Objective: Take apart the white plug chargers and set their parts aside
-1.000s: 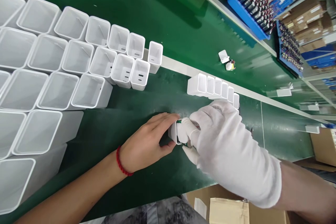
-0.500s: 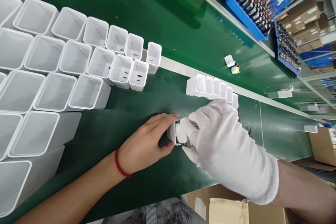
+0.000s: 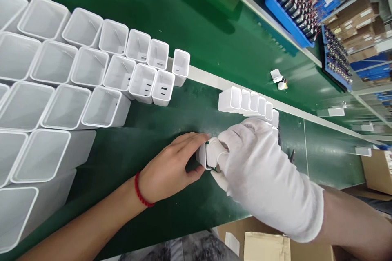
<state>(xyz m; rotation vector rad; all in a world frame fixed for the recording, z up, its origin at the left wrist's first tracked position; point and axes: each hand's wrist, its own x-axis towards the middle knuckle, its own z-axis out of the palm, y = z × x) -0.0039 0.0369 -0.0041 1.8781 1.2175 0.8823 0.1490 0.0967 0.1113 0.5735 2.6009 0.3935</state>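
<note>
My bare left hand (image 3: pixel 171 167), with a red cord at the wrist, grips a small white plastic shell (image 3: pixel 202 155) lying on the green mat (image 3: pixel 147 138). My right hand (image 3: pixel 257 167), in a white glove, pinches a green circuit board (image 3: pixel 211 166) at the shell's open end, thumb and fingers closed on it. Only a sliver of the board shows between the gloved fingers. Just beyond the gloved hand stands a short row of the same white shells (image 3: pixel 249 102).
Many empty white shells (image 3: pixel 70 81) stand open side up in rows on the left. A small loose part (image 3: pixel 279 80) rides on the green belt beyond a white rail. Blue bins of wired parts (image 3: pixel 294 4) sit at the far right. Cardboard boxes (image 3: pixel 269 244) lie below the table edge.
Both hands stay on the shell and board, barely shifting. The small loose part on the far belt has travelled to the right.
</note>
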